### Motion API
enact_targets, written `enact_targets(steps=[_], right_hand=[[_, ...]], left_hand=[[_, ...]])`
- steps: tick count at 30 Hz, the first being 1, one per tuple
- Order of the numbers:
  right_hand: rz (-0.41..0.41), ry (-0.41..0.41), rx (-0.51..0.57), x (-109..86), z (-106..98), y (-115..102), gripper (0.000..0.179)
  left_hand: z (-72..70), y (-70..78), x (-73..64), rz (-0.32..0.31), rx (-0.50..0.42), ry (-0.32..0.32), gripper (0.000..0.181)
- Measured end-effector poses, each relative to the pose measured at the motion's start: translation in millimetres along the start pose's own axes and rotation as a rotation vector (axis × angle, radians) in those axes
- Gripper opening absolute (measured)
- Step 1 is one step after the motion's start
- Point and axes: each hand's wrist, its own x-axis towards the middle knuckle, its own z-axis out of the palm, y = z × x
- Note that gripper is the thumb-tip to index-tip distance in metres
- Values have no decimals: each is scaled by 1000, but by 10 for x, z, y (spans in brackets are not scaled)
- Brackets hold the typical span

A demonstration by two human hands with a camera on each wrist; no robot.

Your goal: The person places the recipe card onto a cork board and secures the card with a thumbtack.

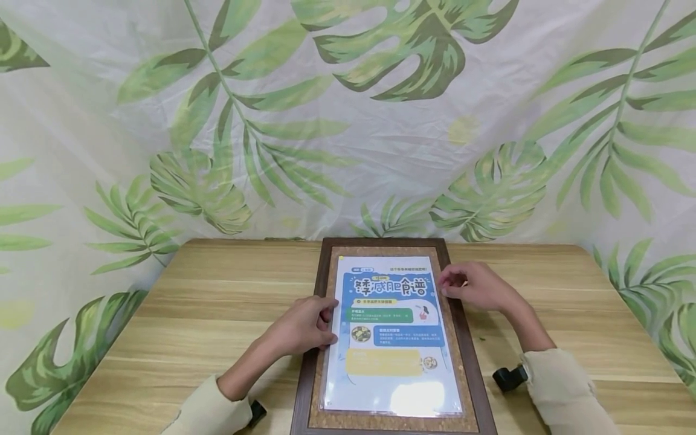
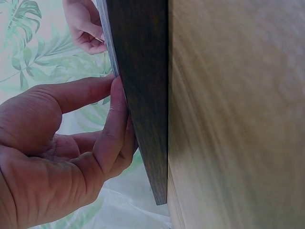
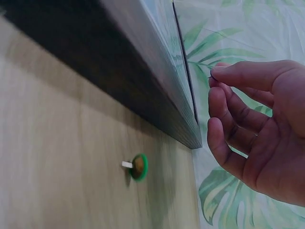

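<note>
A printed sheet with a glossy surface point(image 1: 391, 386) lies on a cork board point(image 1: 348, 421) in a dark brown frame. My left hand point(image 1: 301, 326) touches the left edge of the sheet, index finger and thumb apart along it; the left wrist view shows these fingers point(image 2: 114, 119) against the frame's side. Near the sheet's upper right, my right hand point(image 1: 475, 284) is over the frame's right side. A tiny pin point(image 3: 210, 76) with a thin point is pinched between its thumb and index finger, mostly hidden by the fingertips. A yellow pin point(image 1: 341, 258) sits at the sheet's upper left corner.
On the wooden table point(image 1: 228, 278), right of the frame, lies a small round green-rimmed piece point(image 3: 139, 167) with a brown middle and a short pale peg. A leaf-print curtain point(image 1: 380, 151) hangs behind the table's far edge. Black wrist devices point(image 1: 510, 379) sit at both cuffs.
</note>
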Motion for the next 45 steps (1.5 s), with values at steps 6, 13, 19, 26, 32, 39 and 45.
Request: enact_targets(steps=[6,13,19,26,32,39,45], right_hand=[[52,31,21,110,45,5,10],[83,51,31,256,83,41,12],[83,51,39,359,77,51,13],[88,74,39,447,92,118,14],[95,113,36,530,102,195,15],[93,136,10,621,103,233,14],[89,149,-36,687,97,244,13]], left_hand=[[-8,0,-7,4,-3,-7,68],[-12,12,-22,-14,-21,-4,70],[-14,8,-21,-15,-15,-1,70],[-18,10,-9,-5,4,-5,69],[-16,12,-13,-7,17,-4,68],[-8,11,-16,-7,25,-1,67],[-16,15,-29,-3,33,5,67]])
